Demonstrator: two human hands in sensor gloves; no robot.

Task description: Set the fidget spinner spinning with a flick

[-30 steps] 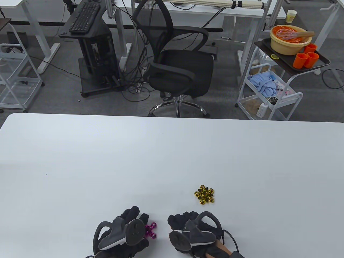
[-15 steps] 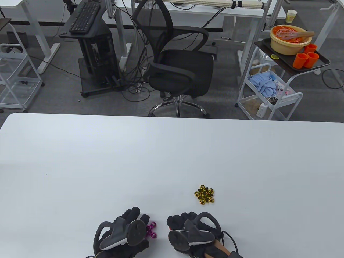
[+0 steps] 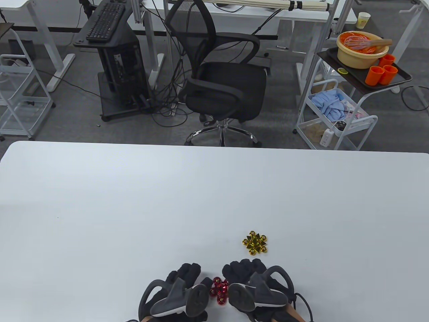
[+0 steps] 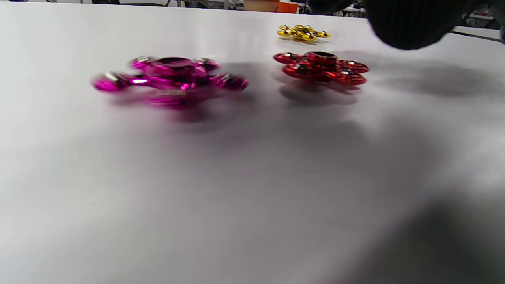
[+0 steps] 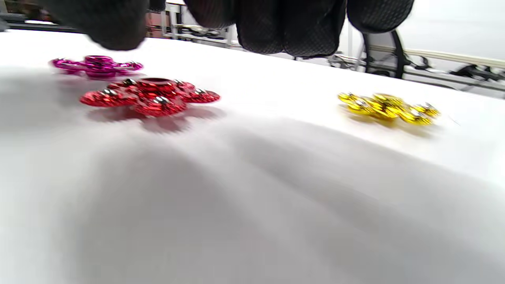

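Observation:
Three spinners lie flat on the white table near its front edge. The red spinner lies between my two hands. It also shows in the left wrist view and the right wrist view. The pink spinner lies to its left, looks blurred, and is hidden under my left hand in the table view. The gold spinner lies farther out on the right. My left hand and right hand hover over the table and hold nothing. My right fingers hang above the red spinner, apart from it.
Beyond the table's far edge stand a black office chair, a computer stand and a white cart with a bowl and orange cups.
Both hands have moved right. My left hand has left the pink spinner and now covers it from above. The red spinner now shows between the hands.

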